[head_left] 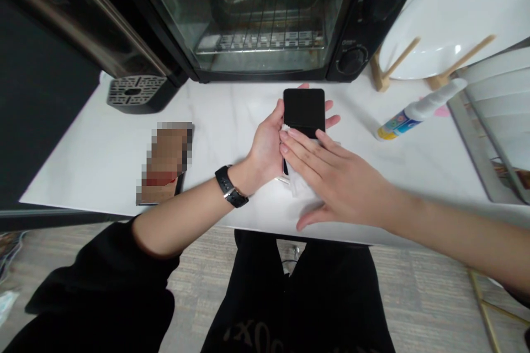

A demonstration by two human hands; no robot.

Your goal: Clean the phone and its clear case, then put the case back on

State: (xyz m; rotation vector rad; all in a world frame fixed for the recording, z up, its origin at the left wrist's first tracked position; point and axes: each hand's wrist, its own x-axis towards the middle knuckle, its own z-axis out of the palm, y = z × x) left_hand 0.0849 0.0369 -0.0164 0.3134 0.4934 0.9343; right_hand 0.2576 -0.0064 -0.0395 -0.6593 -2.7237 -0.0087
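My left hand [267, 146], with a black watch on its wrist, holds a black phone [304, 110] from beneath, its fingertips showing past the far right edge. Over the phone's near part lies my right hand [331, 168], palm down, pressing a white cloth or tissue [298, 183] against the screen. The right fingers are close together and the thumb points out toward the counter's front edge. Most of the cloth and the phone's lower end are hidden under the right hand.
On the white counter [219, 121], a toaster oven [265, 74] stands behind my hands. A pixelated flat object [165, 162] and a drip tray [134, 91] are at left. A spray bottle [403, 120], a wooden rack [383, 77] with a white plate, and a metal-edged tray [476, 149] are at right.
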